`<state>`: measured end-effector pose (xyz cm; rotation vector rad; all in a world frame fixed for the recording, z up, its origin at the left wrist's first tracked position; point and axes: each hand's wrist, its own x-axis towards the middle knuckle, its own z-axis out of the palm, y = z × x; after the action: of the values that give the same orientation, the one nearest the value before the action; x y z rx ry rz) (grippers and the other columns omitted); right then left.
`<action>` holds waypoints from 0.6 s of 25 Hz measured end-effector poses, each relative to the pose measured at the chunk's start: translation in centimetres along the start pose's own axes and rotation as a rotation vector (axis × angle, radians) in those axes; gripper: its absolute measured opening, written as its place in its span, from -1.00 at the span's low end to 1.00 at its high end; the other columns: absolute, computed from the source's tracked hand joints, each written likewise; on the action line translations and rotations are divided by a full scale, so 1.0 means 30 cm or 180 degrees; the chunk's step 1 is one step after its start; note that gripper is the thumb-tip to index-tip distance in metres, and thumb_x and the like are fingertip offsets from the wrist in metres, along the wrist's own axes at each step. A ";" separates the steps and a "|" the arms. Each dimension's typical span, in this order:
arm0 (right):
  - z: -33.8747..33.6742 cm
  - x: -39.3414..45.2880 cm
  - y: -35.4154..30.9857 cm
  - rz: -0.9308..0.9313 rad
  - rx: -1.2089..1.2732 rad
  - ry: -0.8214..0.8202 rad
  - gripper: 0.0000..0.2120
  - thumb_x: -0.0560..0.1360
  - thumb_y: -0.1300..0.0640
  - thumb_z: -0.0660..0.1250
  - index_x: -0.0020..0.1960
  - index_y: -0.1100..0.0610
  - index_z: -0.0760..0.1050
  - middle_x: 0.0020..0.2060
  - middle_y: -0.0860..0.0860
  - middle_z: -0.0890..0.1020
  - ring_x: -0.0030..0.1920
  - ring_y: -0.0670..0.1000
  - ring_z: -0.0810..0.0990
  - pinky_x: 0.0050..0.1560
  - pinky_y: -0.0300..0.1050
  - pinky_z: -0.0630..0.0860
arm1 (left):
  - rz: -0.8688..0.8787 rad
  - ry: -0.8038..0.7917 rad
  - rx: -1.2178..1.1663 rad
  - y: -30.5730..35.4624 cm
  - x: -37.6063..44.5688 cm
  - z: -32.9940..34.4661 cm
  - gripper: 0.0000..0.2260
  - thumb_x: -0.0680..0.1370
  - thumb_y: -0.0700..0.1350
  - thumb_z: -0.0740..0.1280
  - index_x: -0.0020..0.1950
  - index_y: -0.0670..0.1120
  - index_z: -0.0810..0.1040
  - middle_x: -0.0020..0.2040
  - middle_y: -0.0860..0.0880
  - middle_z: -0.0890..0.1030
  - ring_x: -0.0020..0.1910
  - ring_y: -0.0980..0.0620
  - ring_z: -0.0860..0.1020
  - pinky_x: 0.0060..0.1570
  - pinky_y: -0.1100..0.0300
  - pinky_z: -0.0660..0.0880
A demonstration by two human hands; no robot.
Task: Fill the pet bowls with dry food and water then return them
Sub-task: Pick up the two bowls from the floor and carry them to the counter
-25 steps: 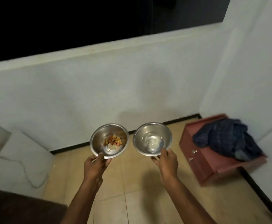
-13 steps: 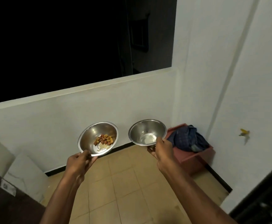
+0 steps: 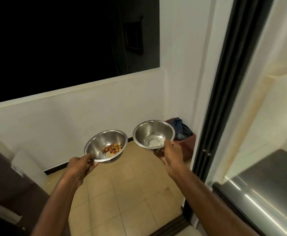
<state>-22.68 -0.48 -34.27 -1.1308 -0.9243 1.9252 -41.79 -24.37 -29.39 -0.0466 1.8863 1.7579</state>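
Our left hand (image 3: 81, 165) grips the rim of the round steel bowl with brown kibble (image 3: 106, 145); our right hand (image 3: 169, 151) pinches the rim of the shiny steel bowl (image 3: 153, 133), and whether it holds water we cannot tell. Both hang above the beige tiled floor (image 3: 122, 193). We judge we are carrying them, so next we must keep them level.

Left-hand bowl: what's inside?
The bowl in the left hand holds a small cluster of brown kibble on bare metal. No water visible.
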 end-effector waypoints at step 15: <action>-1.219 -0.496 -0.253 -0.0678 0.0369 0.1511 -0.79 0.71 0.12 0.30 0.07 0.22 0.66 0.04 0.21 0.76 0.02 0.19 0.80 0.12 0.11 0.75 | -0.0135 -0.1607 0.0365 -0.430 -0.700 0.804 -0.90 0.65 -0.31 0.36 -0.03 -0.33 0.60 -0.12 -0.23 0.65 -0.14 -0.06 0.66 -0.41 0.34 0.64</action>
<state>17.52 -1.12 -35.15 -1.2867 -0.6330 1.4306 -10.16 -10.89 -32.18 0.3637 1.5924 1.4572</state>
